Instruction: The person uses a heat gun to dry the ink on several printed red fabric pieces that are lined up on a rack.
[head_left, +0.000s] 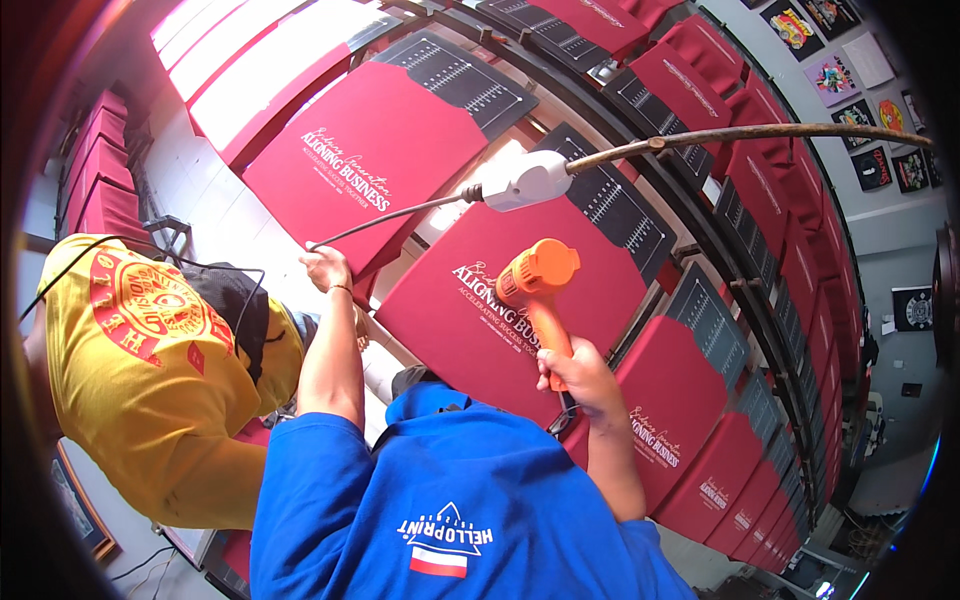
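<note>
The right hand (580, 378) is clenched around the grip of an orange heat gun (538, 282), whose body points up and to the left, its nozzle over the middle red board (520, 320) with white lettering. The left hand (328, 268) is raised on the left and pinches the near corner of another red board (375, 160), fingers closed on its edge; a thin grey cable (390, 216) runs from just beside this hand to a white plug block (528, 178), which hangs from a brown, worn cord (750, 135) stretching away to the right. The plug block hangs just above the heat gun, apart from it.

Red boards lie in a long curving row on a dark metal rack (700, 230), each paired with a black panel (465, 80) marked with white scales at its far end. The row bends from the far left down to the near right, the boards looking smaller toward the lower right.

The person wears a blue shirt (450, 500) with a white and red emblem. On the left a second person in a yellow shirt (140, 370) with a red round print stands close by, a black strap over the shoulder. Colourful prints (840, 75) hang on the grey wall at far right
</note>
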